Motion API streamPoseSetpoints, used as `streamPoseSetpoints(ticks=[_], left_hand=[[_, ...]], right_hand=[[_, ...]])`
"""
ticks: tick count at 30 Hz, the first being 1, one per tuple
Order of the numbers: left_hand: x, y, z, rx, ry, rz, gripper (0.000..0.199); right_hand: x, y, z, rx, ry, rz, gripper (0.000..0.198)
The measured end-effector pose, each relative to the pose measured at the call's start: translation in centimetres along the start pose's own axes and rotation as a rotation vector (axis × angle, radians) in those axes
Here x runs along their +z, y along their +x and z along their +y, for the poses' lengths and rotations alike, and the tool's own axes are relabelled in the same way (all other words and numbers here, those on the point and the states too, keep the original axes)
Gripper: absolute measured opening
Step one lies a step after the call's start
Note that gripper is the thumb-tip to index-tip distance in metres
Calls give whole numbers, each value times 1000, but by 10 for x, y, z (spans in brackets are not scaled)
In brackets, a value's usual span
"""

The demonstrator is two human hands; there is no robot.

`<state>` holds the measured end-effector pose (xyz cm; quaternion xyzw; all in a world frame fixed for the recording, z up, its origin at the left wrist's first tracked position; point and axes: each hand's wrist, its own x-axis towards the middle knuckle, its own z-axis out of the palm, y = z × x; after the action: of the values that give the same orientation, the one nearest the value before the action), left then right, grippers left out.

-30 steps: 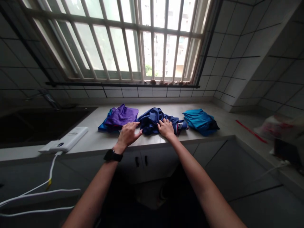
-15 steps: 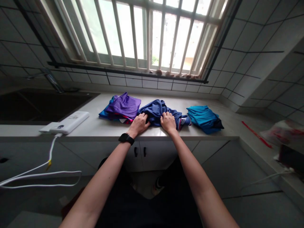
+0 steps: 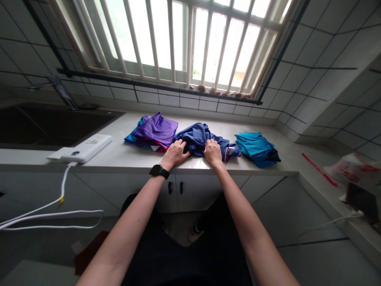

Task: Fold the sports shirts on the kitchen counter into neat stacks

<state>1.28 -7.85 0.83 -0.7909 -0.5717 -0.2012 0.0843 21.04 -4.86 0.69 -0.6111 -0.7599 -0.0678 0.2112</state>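
Note:
A crumpled navy blue garment (image 3: 195, 135) with a striped red-and-white trim at its right end lies on the white counter (image 3: 149, 160). My left hand (image 3: 176, 153), a black watch on its wrist, has its fingers curled into the garment's left front. Its right front is gripped by my right hand (image 3: 212, 151), knuckles up and fingers bent into the fabric. Left of it sits a folded purple garment (image 3: 159, 129) on top of blue and pink cloth. To the right is a folded teal garment (image 3: 254, 147) with a dark corner.
A white power bank (image 3: 89, 149) with a white cable (image 3: 63, 186) rests at the counter's left front. Behind it are a dark sink (image 3: 44, 123) and a faucet (image 3: 64, 93). A red strip (image 3: 320, 170) and a plastic bag (image 3: 351, 167) lie on the right-hand counter.
The view has shifted slightly. Both hands stay on the navy garment in nearly the same places, and its folds look almost unchanged.

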Motion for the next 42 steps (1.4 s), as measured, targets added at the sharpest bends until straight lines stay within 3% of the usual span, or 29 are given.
streamPoseSetpoints(ticks=[42], left_hand=[[4,1,-4,6,-37,24,26]], right_hand=[[-2,-1,-1,11,6,18,28]])
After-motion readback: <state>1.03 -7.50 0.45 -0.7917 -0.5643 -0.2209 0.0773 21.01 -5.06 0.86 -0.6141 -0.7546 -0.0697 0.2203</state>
